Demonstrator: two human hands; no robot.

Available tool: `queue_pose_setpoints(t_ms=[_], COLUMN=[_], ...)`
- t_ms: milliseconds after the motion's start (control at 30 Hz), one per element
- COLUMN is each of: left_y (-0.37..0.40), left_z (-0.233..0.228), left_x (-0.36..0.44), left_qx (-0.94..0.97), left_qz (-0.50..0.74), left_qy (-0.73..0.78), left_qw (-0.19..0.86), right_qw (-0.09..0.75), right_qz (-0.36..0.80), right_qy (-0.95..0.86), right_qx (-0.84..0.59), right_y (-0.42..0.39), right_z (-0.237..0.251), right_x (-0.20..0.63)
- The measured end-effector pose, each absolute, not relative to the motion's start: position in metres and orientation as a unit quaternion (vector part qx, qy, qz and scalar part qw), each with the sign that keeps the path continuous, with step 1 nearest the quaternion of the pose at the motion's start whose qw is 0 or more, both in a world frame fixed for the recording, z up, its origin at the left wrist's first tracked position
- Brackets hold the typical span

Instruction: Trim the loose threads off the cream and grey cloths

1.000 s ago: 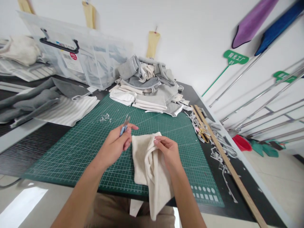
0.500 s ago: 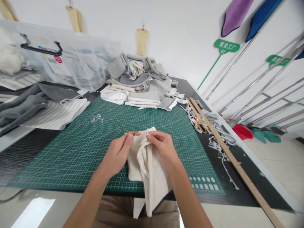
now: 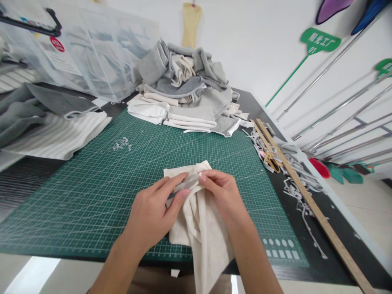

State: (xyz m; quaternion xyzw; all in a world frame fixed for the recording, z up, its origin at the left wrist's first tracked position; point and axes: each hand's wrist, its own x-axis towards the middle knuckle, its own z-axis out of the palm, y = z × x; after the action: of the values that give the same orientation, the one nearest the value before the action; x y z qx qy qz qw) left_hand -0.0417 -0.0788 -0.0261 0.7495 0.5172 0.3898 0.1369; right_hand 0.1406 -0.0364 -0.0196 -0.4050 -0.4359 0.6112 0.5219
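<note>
Small blue-handled metal snips [image 3: 186, 183] have been brought to the softly creased cream cloth [image 3: 211, 232]. They are gripped by the left hand [image 3: 151, 212]; the cloth is pinched by the right hand [image 3: 225, 196].

The green sign [image 3: 320, 41] against the wall reads "阳光工厂" with "01" beneath; I make out "45L" on the clear bin's [image 3: 101, 77] round red mark [image 3: 57, 44].

Light: bright, diffuse; floor [image 3: 33, 273] glare, eight o'clock; soft shadows beside pole [image 3: 331, 66], wall [image 3: 239, 49], two o'clock. Blur: snips [image 3: 190, 180], six o'clock; striped cloth [image 3: 58, 136], nine o'clock. Edges stretched, wide-angle
</note>
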Motion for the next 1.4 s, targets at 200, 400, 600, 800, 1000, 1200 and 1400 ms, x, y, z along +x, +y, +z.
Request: queue_pose_setpoints(t_ms=[200,400,600,800,1000,1200,1400], left_y=[-0.0795,-0.0782,-0.0788,-0.0785,-0.0782,-0.0790,-0.0789], left_z=[-0.0269,-0.0285,-0.0252,-0.0227,-0.0221,-0.0212,-0.0205], left_x=[-0.0388,-0.0375,-0.0371,-0.0362,-0.0353,-0.0343,-0.0335], left_qx=[0.757,0.754,0.749,0.750,0.747,0.744,0.743], left_qz=[0.396,0.400,0.420,0.425,0.431,0.435,0.437], left_qy=[0.509,0.509,0.493,0.486,0.484,0.486,0.486], left_qw=[0.107,0.111,0.138,0.145,0.149,0.144,0.142], right_qw=[0.500,0.496,0.497,0.499,0.495,0.496,0.494], right_qz=[0.615,0.619,0.609,0.606,0.603,0.598,0.597], right_qy=[-0.459,-0.466,-0.478,-0.476,-0.479,-0.480,-0.483], right_qx=[-0.400,-0.393,-0.392,-0.396,-0.403,-0.406,-0.408], right_y=[-0.0385,-0.0396,-0.0402,-0.0403,-0.0407,-0.0405,-0.0400], right_z=[-0.0152,-0.0133,-0.0156,-0.0155,-0.0130,-0.0139,-0.0157], right_x=[0.1385,0.1384,0.1390,0.1386,0.1381,0.1376,0.1379])
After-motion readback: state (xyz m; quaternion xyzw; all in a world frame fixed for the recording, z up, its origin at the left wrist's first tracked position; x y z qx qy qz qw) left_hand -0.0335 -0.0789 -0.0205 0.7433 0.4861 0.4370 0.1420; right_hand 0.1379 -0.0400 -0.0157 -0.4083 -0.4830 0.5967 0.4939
